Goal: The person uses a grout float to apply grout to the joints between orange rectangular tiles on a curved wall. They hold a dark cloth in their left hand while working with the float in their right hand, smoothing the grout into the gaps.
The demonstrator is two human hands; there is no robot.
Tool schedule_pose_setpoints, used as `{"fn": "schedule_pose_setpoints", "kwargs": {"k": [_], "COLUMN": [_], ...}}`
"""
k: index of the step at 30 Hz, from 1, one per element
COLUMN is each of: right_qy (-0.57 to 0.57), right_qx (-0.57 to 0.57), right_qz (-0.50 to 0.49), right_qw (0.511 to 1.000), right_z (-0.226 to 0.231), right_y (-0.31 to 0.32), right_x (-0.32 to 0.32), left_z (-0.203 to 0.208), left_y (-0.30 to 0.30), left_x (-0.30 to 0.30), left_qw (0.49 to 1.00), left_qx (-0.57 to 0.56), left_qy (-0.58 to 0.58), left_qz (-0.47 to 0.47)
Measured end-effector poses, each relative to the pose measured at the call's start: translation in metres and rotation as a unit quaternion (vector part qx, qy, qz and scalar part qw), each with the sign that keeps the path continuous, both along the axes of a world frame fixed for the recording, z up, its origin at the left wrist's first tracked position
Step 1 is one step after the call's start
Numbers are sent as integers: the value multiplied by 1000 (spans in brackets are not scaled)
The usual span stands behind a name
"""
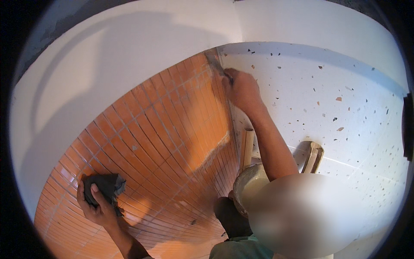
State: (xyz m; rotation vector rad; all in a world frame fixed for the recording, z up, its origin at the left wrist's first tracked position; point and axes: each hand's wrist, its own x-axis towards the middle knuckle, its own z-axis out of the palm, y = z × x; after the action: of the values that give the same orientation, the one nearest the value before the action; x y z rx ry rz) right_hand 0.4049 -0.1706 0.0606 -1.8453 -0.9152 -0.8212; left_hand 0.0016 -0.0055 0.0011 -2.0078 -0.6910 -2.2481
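1. Landmark: the orange tile surface [146,121]. All places below refer to it.
2. Obscured area: a pale blurred patch, to the lower right of the orange tile surface, covers the near end of the right forearm and part of a bucket [236,192]. The left forearm is cut off by the lower edge of view.
3. Unclear items: a dark shape [233,218] and green fabric [241,249], at the tile surface's lower right, are partly hidden; the dark shape cannot be identified.
4. Left hand [95,206]: over the left part of the tile surface. Thumb and fingers clamp a dark grey crumpled piece [108,181]. The thumb lies across its near face; the ragged end projects to the right of the fingers. Its material cannot be determined.
5. Right hand [243,90]: at the tile surface's upper right corner. The curled fingers grip a dark, thin tool [214,63], which projects beyond the fingertips to the upper left. The gripped end is concealed.
6. Surroundings: a brown tube [248,144] stands just beside the tile surface's right edge; a speckled white panel [302,95] adjoins that edge.
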Motion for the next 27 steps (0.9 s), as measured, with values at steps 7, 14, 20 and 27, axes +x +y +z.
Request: {"fn": "schedule_pose_setpoints", "kwargs": {"k": [7,14,20,27], "right_qy": [12,-35,-13,-46], "right_qx": [34,74,38,62], "right_qz": [20,20,48,51], "right_qw": [999,996,998,996], "right_z": [9,2,-1,-29], "right_y": [-1,5,2,1], "right_x": [10,24,11,22], "left_z": [4,3,0,1], "left_y": [-7,0,-6,-9], "left_x": [3,3,3,9], "left_qw": [1000,1000,1000,998], "left_qx": [-11,1,-19,-29], "left_qy": [3,5,-10,-31], "left_qz": [9,-4,-12,-44]}}
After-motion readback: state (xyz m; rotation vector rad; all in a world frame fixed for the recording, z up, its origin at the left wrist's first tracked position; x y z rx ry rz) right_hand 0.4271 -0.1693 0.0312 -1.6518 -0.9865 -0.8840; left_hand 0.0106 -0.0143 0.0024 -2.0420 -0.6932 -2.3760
